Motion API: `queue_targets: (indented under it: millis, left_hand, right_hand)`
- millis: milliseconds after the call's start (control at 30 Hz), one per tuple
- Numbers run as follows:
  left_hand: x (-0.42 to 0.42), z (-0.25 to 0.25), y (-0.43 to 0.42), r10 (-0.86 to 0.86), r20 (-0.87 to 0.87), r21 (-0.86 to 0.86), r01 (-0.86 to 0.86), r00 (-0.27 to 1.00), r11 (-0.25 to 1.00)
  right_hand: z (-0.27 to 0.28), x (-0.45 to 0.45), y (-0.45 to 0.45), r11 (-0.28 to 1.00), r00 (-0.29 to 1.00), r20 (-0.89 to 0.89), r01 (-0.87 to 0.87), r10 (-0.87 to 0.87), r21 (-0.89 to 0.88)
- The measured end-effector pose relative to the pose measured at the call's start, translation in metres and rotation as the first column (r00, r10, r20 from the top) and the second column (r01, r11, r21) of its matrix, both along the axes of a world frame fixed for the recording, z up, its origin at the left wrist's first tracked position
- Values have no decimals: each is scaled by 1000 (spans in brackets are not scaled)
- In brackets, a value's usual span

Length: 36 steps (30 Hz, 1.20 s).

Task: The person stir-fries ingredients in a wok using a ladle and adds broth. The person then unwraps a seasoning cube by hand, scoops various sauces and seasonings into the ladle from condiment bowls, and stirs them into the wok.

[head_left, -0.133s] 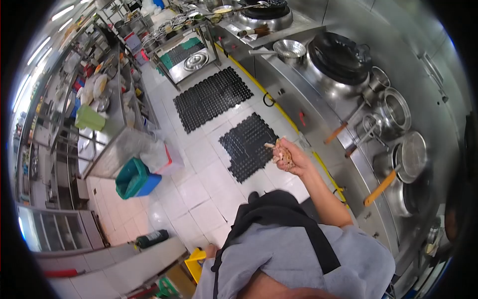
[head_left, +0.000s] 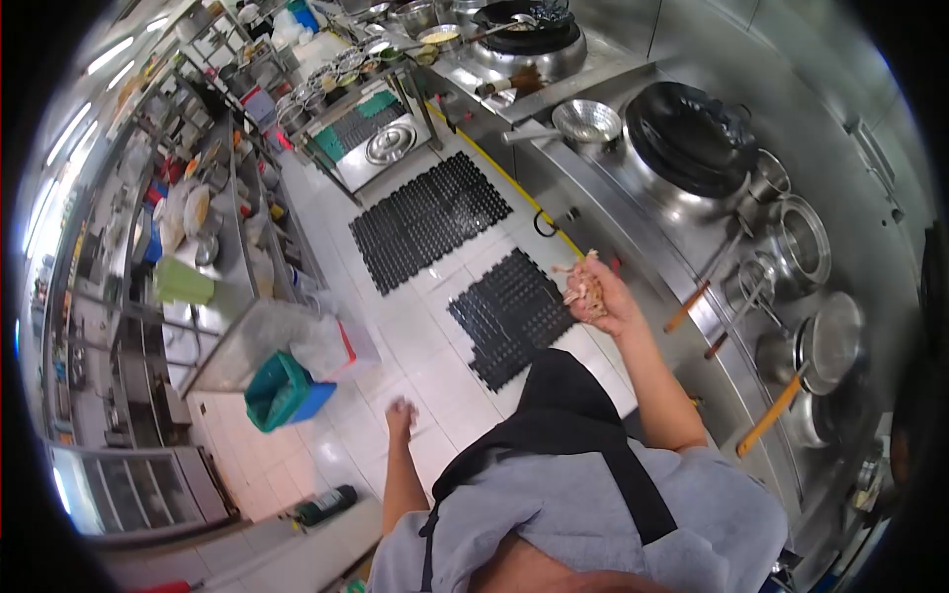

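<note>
My right hand (head_left: 610, 304) is raised in front of me, its fingers closed around a bunch of pale pinkish-tan shreds (head_left: 586, 289) that look like shredded meat. Some shreds stick out past the fingertips. My left hand (head_left: 400, 415) hangs low on the left over the tiled floor, away from any object. It is small and smeared, so its finger pose is unclear. Black rubber mats (head_left: 509, 314) lie on the floor beyond my right hand, and the steel stove counter (head_left: 682, 390) runs along its right side.
On the stove stand a black wok (head_left: 692, 138), a perforated ladle (head_left: 587, 121) and a wooden-handled strainer (head_left: 833, 336). A blue bin with a green liner (head_left: 277, 395) is at left, near a steel prep table (head_left: 237, 287). A low steel table (head_left: 376, 168) is ahead.
My left arm has swung forward and out from beside my body. My right hand, still holding the shreds, sits slightly higher and further right. The whole view has shifted a little.
</note>
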<state>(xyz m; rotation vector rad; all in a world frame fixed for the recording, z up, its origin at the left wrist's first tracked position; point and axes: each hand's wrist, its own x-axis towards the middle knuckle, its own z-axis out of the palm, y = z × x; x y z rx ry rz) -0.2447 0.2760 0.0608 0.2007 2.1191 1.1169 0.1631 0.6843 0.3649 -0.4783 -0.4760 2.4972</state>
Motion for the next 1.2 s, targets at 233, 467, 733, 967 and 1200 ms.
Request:
queue_targets:
  millis: [233, 467, 733, 967, 1200]
  left_hand:
    - [-120, 165, 336, -129, -71, 448, 147, 989, 882]
    - [-150, 21, 255, 51, 291, -233, 19, 955, 972]
    - [-257, 7, 362, -58, 450, -363, 241, 891, 900]
    - [-561, 21, 609, -259, 168, -37, 269, 951, 962]
    - [-650, 170, 892, -322, -137, 261, 347, 937, 901]
  right_hand:
    - [-4, -99, 269, 983, 976, -131, 178, -172, 35]
    - [36, -206, 533, 945, 950, -177, 287, -259, 157]
    - [85, -292, 766, 795, 855, -191, 519, -483, 314]
    - [57, -325, 916, 580, 617, -70, 767, -784, 275]
    - [14, -439, 1012, 533, 509, 188, 711, -840, 458]
